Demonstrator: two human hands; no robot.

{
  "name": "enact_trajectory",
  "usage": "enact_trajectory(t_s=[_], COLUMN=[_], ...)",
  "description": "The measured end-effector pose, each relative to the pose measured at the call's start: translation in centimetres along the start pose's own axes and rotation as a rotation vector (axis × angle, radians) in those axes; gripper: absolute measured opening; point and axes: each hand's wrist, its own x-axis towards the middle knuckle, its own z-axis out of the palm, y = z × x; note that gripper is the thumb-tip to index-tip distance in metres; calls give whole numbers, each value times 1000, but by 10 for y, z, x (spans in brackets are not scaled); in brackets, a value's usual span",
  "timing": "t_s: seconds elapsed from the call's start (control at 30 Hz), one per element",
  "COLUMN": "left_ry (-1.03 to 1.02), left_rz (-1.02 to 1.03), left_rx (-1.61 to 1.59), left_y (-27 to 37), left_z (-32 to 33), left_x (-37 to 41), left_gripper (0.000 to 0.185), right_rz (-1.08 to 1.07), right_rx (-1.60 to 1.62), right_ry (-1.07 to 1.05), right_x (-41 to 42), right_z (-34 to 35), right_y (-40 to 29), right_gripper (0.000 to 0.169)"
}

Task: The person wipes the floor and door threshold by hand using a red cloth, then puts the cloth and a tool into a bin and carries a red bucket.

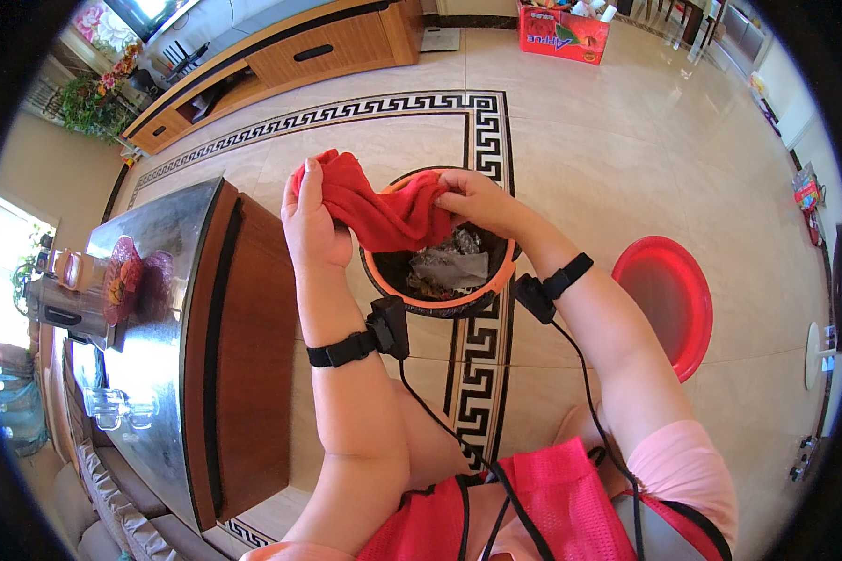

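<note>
A red cloth (386,210) is stretched between my two hands, sagging in the middle. My left hand (316,221) grips its left end, thumb up along the fabric. The right end is pinched by my right hand (477,200). Below the cloth stands a round trash bin (440,304) with an orange rim and a black liner. Crumpled clear plastic and other litter (452,265) lie inside it; the cloth and my right hand hide part of its far rim.
To the right, a red plastic basin (663,301) stands on the tiled floor. A dark-topped wooden table (252,350) is close on the left, bearing glass mugs (109,408) and a red fruit dish (121,280). Farther off are a wooden TV cabinet (323,45) and a red carton (561,35).
</note>
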Motion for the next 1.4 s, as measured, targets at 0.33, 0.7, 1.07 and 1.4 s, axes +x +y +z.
enact_trajectory(t_s=[0.33,0.7,1.07,1.4], left_ry=[-381,-181,32,116], left_rz=[-61,-81,3,84], left_rx=[864,711,306,190], left_y=[-32,-28,-17,-15], left_z=[19,11,8,-10], left_x=[-15,-8,-4,9], left_gripper=[40,24,14,19], right_rz=[-118,-166,-58,178], right_rx=[327,14,-835,-1012], right_ry=[84,20,4,-82], right_x=[-1,-2,-5,-6], right_z=[15,15,2,-2], right_y=[-33,-13,44,66], right_gripper=[20,19,12,20])
